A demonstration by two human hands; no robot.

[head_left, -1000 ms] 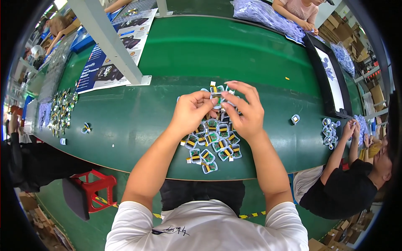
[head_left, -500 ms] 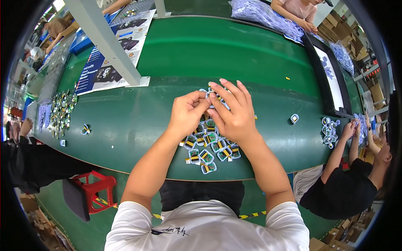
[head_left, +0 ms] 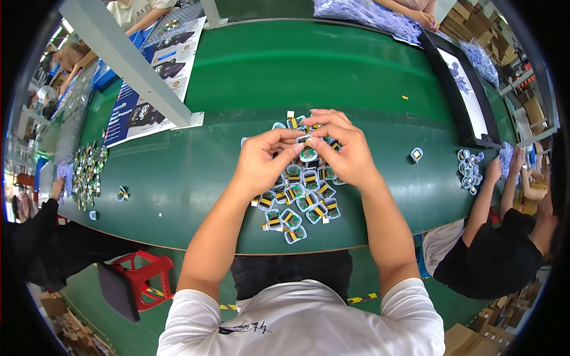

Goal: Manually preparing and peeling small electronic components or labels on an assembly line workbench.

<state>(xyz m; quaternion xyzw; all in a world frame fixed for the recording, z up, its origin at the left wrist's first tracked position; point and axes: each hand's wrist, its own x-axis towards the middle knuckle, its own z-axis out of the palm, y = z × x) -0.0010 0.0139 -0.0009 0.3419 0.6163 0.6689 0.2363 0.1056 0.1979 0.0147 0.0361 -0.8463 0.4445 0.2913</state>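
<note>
Between the fingertips of both hands is a small pale-blue plastic housing [head_left: 308, 153] with a green circuit board inside. My left hand [head_left: 267, 155] pinches it from the left. My right hand [head_left: 344, 148] grips its right and upper side, thumb and fingers closed on it. Beneath and in front of the hands lies a pile of similar housings [head_left: 292, 219], many with a black-and-yellow strip across the green board. More of them [head_left: 293, 123] show beyond the fingers, partly covered by the hands.
A single housing [head_left: 416, 155] lies to the right, near a cluster [head_left: 469, 172] beside a co-worker's arms. At left are loose circuit boards [head_left: 89, 172] and one separate piece [head_left: 122, 194]. A white metal post [head_left: 142, 77] stands on a printed sheet. A black-framed tray [head_left: 460, 89] sits far right.
The hands have drawn slightly nearer to me and tilted the housing so its green board shows. My right fingers, spread before, have curled in around it. The view has shifted a little.
</note>
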